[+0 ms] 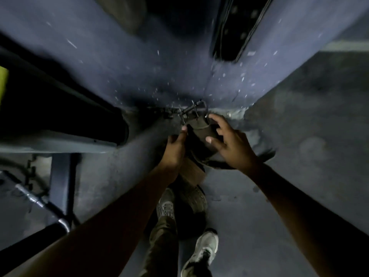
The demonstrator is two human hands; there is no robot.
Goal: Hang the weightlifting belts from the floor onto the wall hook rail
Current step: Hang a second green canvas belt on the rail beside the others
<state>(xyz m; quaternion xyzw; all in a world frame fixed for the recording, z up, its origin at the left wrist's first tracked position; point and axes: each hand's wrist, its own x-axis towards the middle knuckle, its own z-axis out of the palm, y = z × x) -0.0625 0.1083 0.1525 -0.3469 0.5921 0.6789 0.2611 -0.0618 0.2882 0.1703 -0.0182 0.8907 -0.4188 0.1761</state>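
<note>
A dark weightlifting belt (200, 134) with a metal buckle (192, 112) stands up from the floor at the foot of the blue-grey wall. My left hand (173, 150) grips its left edge just below the buckle. My right hand (229, 142) is on its right side, fingers spread and curled around the belt's upper part. Another belt (194, 196), brownish and ribbed, hangs or lies below my hands toward my feet. Another dark belt (237, 160) lies on the floor under my right wrist. No hook rail can be made out in the dim, blurred view.
A dark bench or machine frame (60, 120) stands on the left with a blue post (60, 180). A chrome barbell end (40, 202) lies at lower left. A black panel (235, 29) is on the wall above. My shoes (203, 250) stand on the grey floor.
</note>
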